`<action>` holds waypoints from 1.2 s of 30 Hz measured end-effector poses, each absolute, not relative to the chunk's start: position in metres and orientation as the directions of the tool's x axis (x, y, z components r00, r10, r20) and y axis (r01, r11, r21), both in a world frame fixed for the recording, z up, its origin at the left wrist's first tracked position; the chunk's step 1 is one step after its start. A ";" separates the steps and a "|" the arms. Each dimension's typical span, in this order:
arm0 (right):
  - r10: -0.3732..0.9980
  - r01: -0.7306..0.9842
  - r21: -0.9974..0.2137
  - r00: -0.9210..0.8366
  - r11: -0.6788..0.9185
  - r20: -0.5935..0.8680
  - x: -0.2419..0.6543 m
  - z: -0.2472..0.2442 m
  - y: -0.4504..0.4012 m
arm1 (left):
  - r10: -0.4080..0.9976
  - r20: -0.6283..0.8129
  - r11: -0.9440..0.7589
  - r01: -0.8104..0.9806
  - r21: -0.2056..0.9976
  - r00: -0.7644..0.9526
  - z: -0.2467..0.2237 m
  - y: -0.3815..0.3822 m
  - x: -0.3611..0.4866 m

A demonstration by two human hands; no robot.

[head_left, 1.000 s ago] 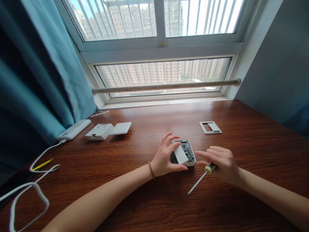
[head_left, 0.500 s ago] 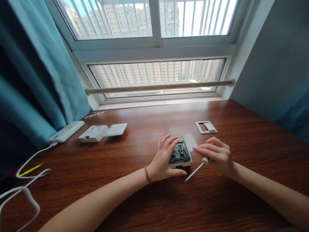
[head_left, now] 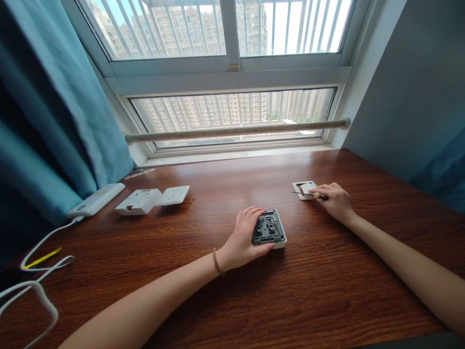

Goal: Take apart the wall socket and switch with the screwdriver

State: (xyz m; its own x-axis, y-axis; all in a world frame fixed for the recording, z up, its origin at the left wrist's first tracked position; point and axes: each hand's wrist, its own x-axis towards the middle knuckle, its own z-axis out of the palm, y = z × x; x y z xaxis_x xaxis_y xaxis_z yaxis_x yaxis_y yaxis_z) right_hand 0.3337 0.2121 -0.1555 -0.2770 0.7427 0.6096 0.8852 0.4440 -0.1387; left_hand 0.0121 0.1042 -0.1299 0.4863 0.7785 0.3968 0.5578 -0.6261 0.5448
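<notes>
My left hand (head_left: 245,241) is wrapped round the left side of an opened wall switch (head_left: 274,232), thumb on the near edge and fingers over the far edge. The switch lies on the table, its dark inner mechanism facing up in a white housing. My right hand (head_left: 336,201) is closed on a screwdriver (head_left: 317,195), whose shaft points left across a white switch frame (head_left: 296,190). Under my right fingertips lies a white rocker plate (head_left: 308,186) on the frame. Whether the fingers still pinch that plate cannot be made out.
On the left of the wooden table (head_left: 203,300) are a white socket box (head_left: 137,202), a socket faceplate (head_left: 174,195), small brass screws (head_left: 192,199) and a white power bank (head_left: 96,199). A white cable (head_left: 47,295) and a yellow strip (head_left: 43,258) lie nearer. Window and metal bar (head_left: 236,131) stand behind.
My right hand has moved away from the switch, up and right to the frame, with the screwdriver and the white rocker plate. My left hand has closed more firmly round the switch.
</notes>
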 end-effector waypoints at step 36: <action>0.912 0.133 -0.910 0.068 0.393 0.404 0.271 -0.091 0.148 | 0.815 0.367 -0.563 0.463 0.685 0.448 -0.130 0.104 0.010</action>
